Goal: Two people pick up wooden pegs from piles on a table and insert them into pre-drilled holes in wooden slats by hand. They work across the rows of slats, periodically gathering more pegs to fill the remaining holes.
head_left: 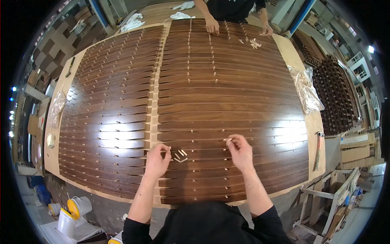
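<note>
Dark brown wooden slats (pixel 260 93) lie side by side in rows before me, with short pale wooden dowels (pixel 192 151) standing in columns along them. My right hand (pixel 241 153) pinches a wooden dowel (pixel 228 140) between thumb and fingertips, just above a slat, near the right-hand column. My left hand (pixel 159 159) is closed in a pinch beside the pale gap between the two slat groups; the tip of a light dowel (pixel 170 147) shows at its fingers. Several loose dowels (pixel 181 153) lie on the slats just right of that hand.
Across the table a person's hands (pixel 212 27) reach over the slats, near a small dowel pile (pixel 255 43). A hammer (pixel 318 150) and a clear plastic bag (pixel 306 90) lie along the right edge. Another hammer (pixel 70 67) rests on the left edge; white gloves (pixel 133 22) lie at the back.
</note>
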`<control>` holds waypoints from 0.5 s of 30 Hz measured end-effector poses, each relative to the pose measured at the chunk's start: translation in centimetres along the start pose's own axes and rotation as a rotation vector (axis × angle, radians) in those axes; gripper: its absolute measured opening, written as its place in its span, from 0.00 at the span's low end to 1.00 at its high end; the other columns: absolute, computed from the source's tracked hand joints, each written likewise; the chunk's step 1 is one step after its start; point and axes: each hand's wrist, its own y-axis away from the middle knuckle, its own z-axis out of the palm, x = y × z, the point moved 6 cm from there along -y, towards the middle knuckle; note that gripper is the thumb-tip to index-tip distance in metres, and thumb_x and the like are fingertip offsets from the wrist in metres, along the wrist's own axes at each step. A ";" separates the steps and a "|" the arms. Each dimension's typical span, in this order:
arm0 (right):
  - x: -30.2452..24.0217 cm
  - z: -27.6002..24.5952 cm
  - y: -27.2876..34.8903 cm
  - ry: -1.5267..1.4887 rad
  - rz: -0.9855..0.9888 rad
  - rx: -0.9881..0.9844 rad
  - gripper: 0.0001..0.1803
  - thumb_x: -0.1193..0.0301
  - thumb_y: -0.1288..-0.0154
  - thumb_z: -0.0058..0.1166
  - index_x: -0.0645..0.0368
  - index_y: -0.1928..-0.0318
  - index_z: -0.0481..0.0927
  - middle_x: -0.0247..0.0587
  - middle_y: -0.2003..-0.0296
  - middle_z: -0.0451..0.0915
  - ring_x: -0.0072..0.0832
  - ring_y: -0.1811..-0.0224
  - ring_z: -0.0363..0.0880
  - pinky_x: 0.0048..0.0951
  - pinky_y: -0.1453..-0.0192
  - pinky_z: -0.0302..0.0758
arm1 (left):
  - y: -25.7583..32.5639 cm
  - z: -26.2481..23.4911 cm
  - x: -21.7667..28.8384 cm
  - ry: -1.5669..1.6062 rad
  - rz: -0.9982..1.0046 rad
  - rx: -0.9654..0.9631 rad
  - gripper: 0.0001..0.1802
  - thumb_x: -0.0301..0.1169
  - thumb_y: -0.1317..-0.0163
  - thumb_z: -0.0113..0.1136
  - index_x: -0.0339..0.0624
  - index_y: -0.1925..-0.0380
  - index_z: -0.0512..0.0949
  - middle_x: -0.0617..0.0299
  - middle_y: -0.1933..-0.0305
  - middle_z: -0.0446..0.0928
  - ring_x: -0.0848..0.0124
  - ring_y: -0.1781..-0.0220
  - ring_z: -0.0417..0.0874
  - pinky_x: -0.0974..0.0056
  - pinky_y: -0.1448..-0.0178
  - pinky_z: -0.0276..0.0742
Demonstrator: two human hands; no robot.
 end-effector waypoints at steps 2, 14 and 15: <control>1.0 -1.1 -1.4 0.016 0.083 0.049 0.12 0.68 0.29 0.66 0.59 0.51 0.84 0.41 0.62 0.90 0.27 0.60 0.87 0.28 0.51 0.81 | -0.9 0.0 -1.2 0.203 -0.002 0.043 0.05 0.26 0.30 0.63 0.38 0.62 0.77 0.55 0.66 0.83 0.63 0.65 0.85 0.62 0.58 0.79; 0.3 1.1 -9.6 0.445 -0.153 -0.048 0.11 0.59 0.33 0.66 0.53 0.61 0.87 0.43 0.67 0.89 0.42 0.60 0.88 0.43 0.54 0.80 | -11.0 6.3 0.6 0.533 -0.145 -0.183 0.13 0.30 0.25 0.59 0.33 0.48 0.82 0.55 0.54 0.89 0.72 0.56 0.89 0.67 0.52 0.83; 0.6 1.1 -9.8 0.448 -0.146 -0.044 0.11 0.59 0.33 0.66 0.53 0.61 0.87 0.43 0.67 0.89 0.42 0.60 0.88 0.43 0.54 0.80 | -11.3 6.5 0.6 0.505 -0.168 -0.184 0.12 0.30 0.24 0.58 0.33 0.49 0.82 0.55 0.55 0.89 0.73 0.57 0.90 0.67 0.53 0.84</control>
